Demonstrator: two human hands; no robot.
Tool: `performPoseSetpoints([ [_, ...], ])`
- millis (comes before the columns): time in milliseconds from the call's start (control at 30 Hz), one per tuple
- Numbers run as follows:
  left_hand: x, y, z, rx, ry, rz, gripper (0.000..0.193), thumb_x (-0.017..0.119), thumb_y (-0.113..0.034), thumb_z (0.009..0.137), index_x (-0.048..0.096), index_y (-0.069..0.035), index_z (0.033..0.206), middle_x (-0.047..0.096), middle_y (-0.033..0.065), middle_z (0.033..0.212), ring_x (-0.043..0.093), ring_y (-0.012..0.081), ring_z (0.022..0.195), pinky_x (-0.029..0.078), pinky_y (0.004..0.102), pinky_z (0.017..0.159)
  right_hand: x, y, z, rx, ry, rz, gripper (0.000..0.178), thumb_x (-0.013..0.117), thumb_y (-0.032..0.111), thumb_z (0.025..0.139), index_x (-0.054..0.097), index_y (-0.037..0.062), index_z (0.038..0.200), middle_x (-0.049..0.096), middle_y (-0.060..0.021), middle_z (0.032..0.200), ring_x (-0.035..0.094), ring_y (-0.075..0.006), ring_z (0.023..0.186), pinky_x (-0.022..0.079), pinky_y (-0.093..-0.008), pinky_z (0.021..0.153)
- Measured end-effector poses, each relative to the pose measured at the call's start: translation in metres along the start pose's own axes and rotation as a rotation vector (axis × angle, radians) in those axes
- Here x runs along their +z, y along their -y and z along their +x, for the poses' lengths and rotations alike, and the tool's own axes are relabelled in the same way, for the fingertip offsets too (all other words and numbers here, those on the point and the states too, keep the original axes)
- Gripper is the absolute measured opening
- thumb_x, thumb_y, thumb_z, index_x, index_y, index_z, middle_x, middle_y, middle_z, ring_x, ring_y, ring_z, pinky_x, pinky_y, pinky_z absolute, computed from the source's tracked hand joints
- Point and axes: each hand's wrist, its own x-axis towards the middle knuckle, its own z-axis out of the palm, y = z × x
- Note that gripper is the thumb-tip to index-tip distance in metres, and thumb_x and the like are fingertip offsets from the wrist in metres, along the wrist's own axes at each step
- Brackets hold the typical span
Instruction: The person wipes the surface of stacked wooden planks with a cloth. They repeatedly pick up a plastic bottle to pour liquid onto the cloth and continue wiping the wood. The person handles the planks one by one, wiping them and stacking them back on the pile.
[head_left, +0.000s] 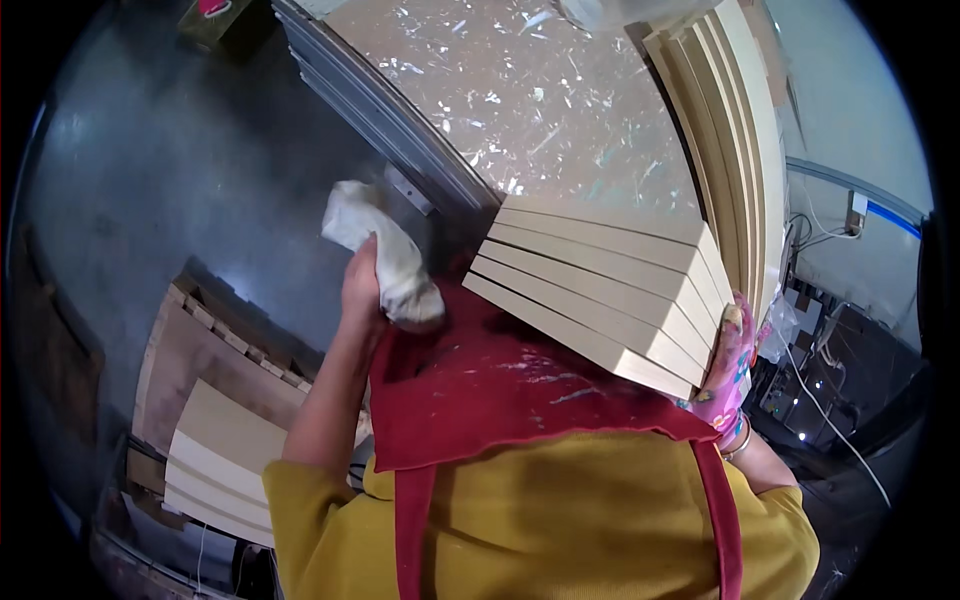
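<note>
My left hand [362,285], bare, is closed round a bunched white cloth [385,250] to the left of the worktable's near corner. In front of my body, a stack of several pale boards [590,280] lies at the table's near edge, slightly stepped, with long edges and right ends facing me. My right hand [732,360] wears a pink flowered glove with stained fingertips. It rests along the right end of the boards, fingers fairly straight and pointing away from me; part of it is hidden behind the stack's corner.
The worktable top [530,100] is brown with white paint flecks. More long pale boards [735,150] stand along its right side. At lower left, curved-looking panels [225,450] lie on a stand. Cables [830,410] and dark equipment are at right. Grey floor [190,170] extends at left.
</note>
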Motion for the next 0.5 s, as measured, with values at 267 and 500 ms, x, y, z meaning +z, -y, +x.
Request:
performPoseSetpoints([
  [267, 0.059, 0.0, -0.046, 0.393, 0.204, 0.838, 0.027, 0.052, -0.022, 0.092, 0.052, 0.001, 0.078, 0.048, 0.0132, 0.063, 0.043, 0.0112, 0.063, 0.041, 0.0309, 0.06, -0.001, 0.002, 0.006, 0.01, 0.027, -0.035, 0.095, 0.062, 0.055, 0.077, 0.018, 0.0113, 0.149, 0.028, -0.0308, 0.141, 0.034, -0.0461, 0.126, 0.031, -0.0553, 0.101],
  [500, 0.061, -0.001, -0.036, 0.095, 0.35, 0.654, 0.032, 0.055, -0.026, 0.093, 0.054, 0.001, 0.111, 0.061, 0.0053, 0.093, 0.054, 0.0139, 0.084, 0.044, 0.0284, 0.078, -0.001, 0.001, 0.013, -0.048, 0.005, -0.026, 0.101, 0.067, 0.053, 0.075, 0.017, 0.0069, 0.149, 0.033, -0.0302, 0.137, 0.039, -0.0467, 0.121, 0.033, -0.0547, 0.098],
])
